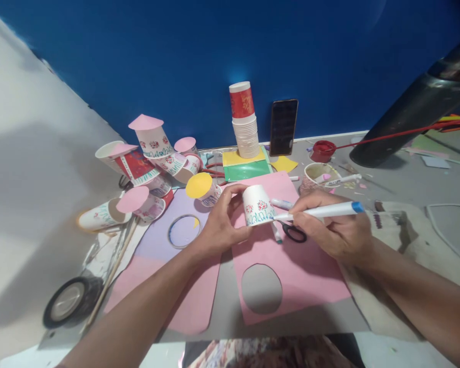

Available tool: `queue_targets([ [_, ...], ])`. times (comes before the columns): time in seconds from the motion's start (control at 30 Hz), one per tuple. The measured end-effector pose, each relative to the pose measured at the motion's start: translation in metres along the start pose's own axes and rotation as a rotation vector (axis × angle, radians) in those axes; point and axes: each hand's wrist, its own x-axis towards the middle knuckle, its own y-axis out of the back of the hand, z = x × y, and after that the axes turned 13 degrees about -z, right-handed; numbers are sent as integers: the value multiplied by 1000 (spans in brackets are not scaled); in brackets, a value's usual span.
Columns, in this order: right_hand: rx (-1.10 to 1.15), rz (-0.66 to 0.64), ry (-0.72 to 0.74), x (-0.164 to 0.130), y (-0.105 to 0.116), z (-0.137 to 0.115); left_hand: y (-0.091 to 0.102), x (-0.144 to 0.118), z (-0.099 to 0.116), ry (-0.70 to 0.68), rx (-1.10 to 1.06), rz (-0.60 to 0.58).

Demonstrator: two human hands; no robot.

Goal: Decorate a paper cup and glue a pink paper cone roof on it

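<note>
My left hand is closed around a white paper cup, turned rim down. Red flower-like dots and blue-green strokes run around the cup's lower side. In my right hand is a white marker with a blue end, its tip at the cup's lower right edge. Behind the fingers, black-handled scissors and another marker lie on a pink paper sheet. That sheet has a round hole cut near its front.
Decorated cups with pink paper tops cluster at the left, near a yellow-topped cup. Stacked cups and a phone stand at the back. A black bottle leans right; black tape sits front left.
</note>
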Motion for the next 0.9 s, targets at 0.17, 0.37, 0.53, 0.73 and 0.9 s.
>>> queue_targets([
  [0.17,-30,105,-41,-1,2,0,3,3,0,21,-149,-19],
  [0.37,-40,102,-6,-1,1,0,6,4,-3,37,-129,-10],
  [0.53,0,29,-5,-1,-1,1,3,3,-3,36,-171,-13],
  [0.73,-40,105,-40,-2,2,1,5,3,-6,39,-189,-22],
  [0.9,-35,112,-31,-2,1,3,5,5,-4,31,-180,-21],
])
